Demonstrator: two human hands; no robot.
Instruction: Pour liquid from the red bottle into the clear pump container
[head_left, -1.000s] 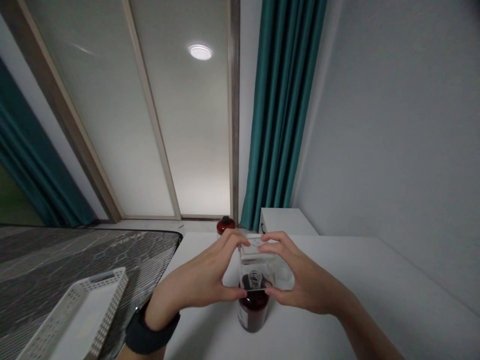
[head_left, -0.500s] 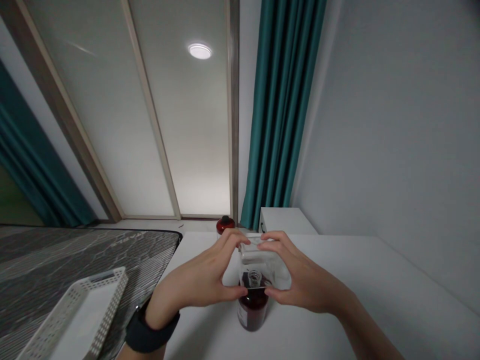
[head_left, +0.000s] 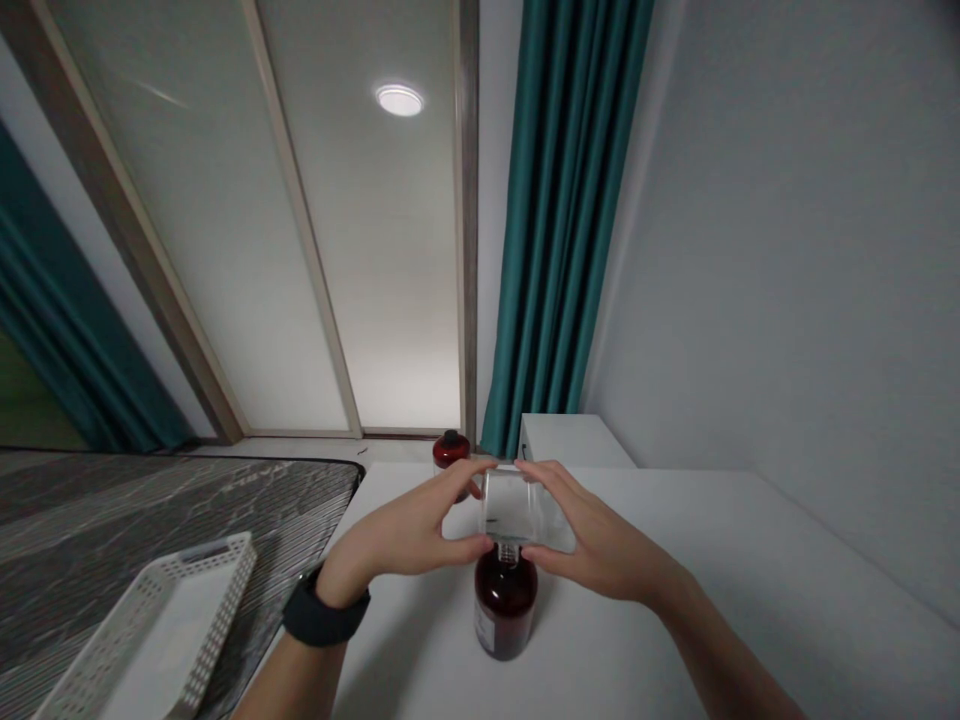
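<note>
Left hand: one, half open in a C curve; the left hand [head_left: 424,525] grips the near side of a clear container [head_left: 511,508], fingers at its upper edge and thumb at its lower edge.
Right hand: one, curved in the same way; the right hand [head_left: 592,530] grips the opposite side of that container, thumb low, fingers high.
Clear container: one, held between the two hands, over the neck of the front bottle; whether it touches the neck I cannot tell.
Amber bottles: two. The front bottle [head_left: 506,610] stands upright on the bench [head_left: 637,660], just below the hands and between them, its threaded neck showing under the thumbs. The rear bottle [head_left: 451,450], with a black cap, is just beyond the left hand, which partly hides it.
Wristband: one dark wristband [head_left: 324,612], on the left wrist.
Basket: one white perforated basket [head_left: 229,610], well apart from the hands, to the left of the left hand, on a grey patterned bed [head_left: 150,500].
Cabinet: one white cabinet [head_left: 574,438], beyond the right hand.
Curtains: two, both teal; the right curtain [head_left: 570,220] hangs beyond the hands, the left curtain [head_left: 60,340] far to their left.
</note>
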